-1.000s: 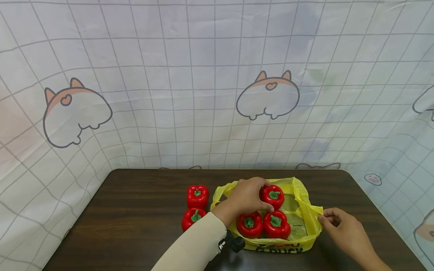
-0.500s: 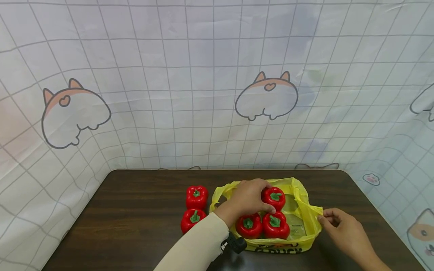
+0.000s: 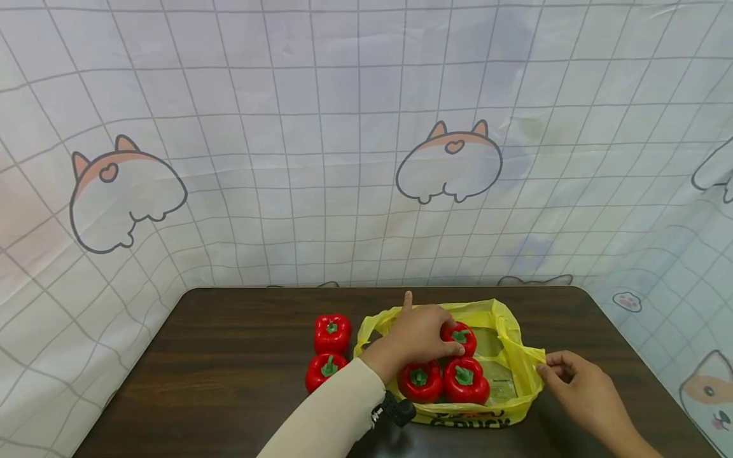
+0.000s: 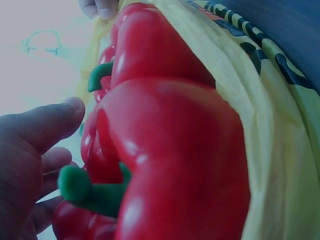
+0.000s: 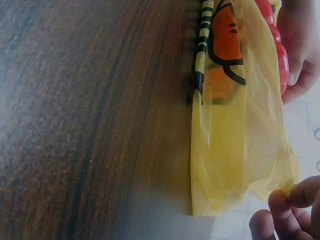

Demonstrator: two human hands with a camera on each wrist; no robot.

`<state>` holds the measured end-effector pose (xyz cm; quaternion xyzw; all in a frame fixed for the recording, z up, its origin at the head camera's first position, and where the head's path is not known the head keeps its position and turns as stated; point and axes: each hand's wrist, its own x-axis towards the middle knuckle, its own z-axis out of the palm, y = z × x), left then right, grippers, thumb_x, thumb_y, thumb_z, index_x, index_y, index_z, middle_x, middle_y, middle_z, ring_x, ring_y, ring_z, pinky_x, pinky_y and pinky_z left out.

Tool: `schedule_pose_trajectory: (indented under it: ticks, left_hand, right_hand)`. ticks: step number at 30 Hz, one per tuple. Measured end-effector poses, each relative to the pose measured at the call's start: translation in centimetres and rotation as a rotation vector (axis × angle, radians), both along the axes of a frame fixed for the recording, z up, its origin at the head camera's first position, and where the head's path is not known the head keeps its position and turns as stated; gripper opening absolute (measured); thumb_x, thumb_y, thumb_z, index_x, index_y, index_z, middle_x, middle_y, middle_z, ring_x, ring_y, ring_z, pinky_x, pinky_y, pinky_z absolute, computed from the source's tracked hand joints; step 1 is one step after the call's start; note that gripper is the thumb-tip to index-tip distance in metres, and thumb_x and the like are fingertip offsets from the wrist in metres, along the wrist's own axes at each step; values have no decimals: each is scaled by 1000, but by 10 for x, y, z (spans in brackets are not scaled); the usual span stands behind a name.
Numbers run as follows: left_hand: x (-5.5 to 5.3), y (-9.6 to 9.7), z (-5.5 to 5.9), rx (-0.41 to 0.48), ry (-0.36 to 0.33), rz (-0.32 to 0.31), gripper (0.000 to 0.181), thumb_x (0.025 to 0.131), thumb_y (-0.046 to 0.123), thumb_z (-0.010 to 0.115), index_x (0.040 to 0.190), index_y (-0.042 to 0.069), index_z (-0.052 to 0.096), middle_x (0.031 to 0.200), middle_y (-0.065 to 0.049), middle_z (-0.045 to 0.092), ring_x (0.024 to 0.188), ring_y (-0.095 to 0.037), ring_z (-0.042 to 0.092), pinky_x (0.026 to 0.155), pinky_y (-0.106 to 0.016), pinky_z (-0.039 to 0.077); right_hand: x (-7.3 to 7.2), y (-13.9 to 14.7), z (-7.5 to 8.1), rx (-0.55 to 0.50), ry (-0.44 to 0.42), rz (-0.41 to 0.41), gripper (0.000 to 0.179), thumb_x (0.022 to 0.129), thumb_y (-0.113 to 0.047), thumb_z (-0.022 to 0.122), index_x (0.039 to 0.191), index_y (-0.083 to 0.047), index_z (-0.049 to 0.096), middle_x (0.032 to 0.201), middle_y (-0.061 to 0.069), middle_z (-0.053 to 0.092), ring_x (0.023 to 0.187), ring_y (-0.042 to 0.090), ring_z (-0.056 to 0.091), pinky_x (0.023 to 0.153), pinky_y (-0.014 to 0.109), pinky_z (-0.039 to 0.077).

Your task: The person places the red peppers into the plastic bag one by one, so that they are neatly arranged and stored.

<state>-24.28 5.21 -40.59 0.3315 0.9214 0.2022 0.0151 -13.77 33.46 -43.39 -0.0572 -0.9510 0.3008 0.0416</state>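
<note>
My left hand reaches into an opened yellow plastic bag, thumb and fingers around a red bell pepper with a green stem. One of its fingers points up and away. Two more red bell peppers, a left one and a right one, stand along the bag's near side. In the left wrist view, the thumb and fingers are spread beside glossy peppers. My right hand pinches the bag's right rim between thumb and finger, also seen in the right wrist view.
Left of the bag, two red bell peppers stand on the dark wooden table, one at the back and one in front, partly behind the left sleeve. A gridded cloth with cartoon animals hangs behind the table.
The pepper in my left hand has tilted and shifted slightly left and down. One left finger has lifted upward. My right hand stays on the bag's rim.
</note>
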Motion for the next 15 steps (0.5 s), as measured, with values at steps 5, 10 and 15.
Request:
schedule_pose_trajectory:
  ticks: [5, 10, 15]
  left_hand:
    - [0, -3, 2, 47, -7, 1, 36, 88, 48, 79, 113, 22, 76, 92, 18, 66, 104, -2, 63, 121, -61, 4]
    - [0, -10, 8, 88, -24, -8, 41, 90, 46, 77, 121, 21, 74, 115, 15, 68, 121, -6, 59, 123, -56, 7]
    - [1, -21, 16, 102, -36, -14, 46, 90, 44, 78, 128, 19, 70, 125, 11, 67, 126, -11, 57, 124, -49, 15]
  right_hand:
    - [0, 0, 0, 0, 6, 0, 36, 103, -31, 63, 115, 3, 67, 88, 0, 69, 72, 16, 58, 59, 33, 46]
    - [0, 0, 0, 5, 16, 1, 35, 102, -30, 64, 114, 3, 67, 88, 0, 69, 72, 16, 58, 59, 33, 46]
    - [0, -1, 0, 7, 10, -2, 35, 102, -30, 64, 114, 3, 67, 88, 0, 69, 72, 16, 58, 59, 34, 46]
